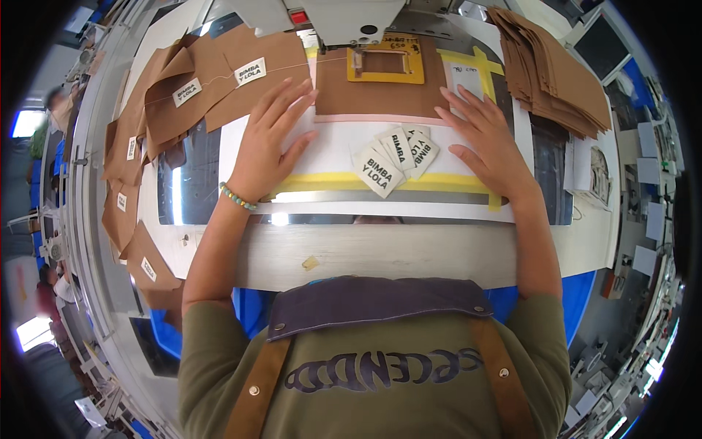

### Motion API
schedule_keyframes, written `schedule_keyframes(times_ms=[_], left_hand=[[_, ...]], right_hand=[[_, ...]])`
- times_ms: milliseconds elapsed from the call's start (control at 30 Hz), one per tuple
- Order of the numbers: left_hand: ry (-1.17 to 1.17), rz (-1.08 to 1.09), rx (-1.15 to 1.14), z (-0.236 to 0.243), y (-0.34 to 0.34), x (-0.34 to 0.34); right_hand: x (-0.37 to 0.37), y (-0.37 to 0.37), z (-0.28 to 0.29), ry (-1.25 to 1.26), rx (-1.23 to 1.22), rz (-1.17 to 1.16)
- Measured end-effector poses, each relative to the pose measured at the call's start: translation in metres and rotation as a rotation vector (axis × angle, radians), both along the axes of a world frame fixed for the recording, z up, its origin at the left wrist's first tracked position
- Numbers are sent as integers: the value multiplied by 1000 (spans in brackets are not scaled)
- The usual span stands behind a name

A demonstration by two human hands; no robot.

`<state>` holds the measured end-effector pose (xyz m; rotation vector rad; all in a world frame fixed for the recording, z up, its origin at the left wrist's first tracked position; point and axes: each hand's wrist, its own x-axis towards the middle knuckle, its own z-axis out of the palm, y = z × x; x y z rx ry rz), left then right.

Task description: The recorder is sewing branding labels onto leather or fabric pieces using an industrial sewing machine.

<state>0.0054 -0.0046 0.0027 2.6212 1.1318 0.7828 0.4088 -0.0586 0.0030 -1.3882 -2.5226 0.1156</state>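
A brown sheet point(376, 99) with a pinkish lower edge lies under a sewing machine head point(351, 22), on a white board point(274, 186) with yellow tape. A yellow template point(357, 66) with a rectangular window sits on the sheet beneath the machine. My left hand point(272, 132) is open, fingertips at the sheet's left edge. My right hand point(488, 143) is open, fingertips over the sheet's right edge and a pale taped strip point(463, 73). Several white printed labels point(379, 173) lie loosely overlapped on the board between my hands.
Brown pieces with sewn-on labels point(175, 121) trail along the left, joined by thread. A stack of brown pieces point(548, 73) is at the back right, above white bundled items point(591, 172). Blue bins point(578, 300) show below the table point(380, 260). Two co-workers point(58, 108) are at far left.
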Motion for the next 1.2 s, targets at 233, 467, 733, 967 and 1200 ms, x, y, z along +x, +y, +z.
schedule_keyframes(times_ms=[233, 467, 733, 967, 1200], left_hand=[[194, -20, 19, -3, -3, -1], [136, -56, 9, -2, 1, -4], [110, -49, -17, -5, -2, -1], [71, -47, -23, -2, -3, 1], [-47, -149, -58, 7, -9, 14]], right_hand=[[0, 3, -2, -40, -8, 22], [-1, 3, -2, -35, 9, 28], [0, 1, -3, -51, 15, 29], [-10, -1, 3, 109, 107, 59], [-88, -29, 36, 295, 71, 207]])
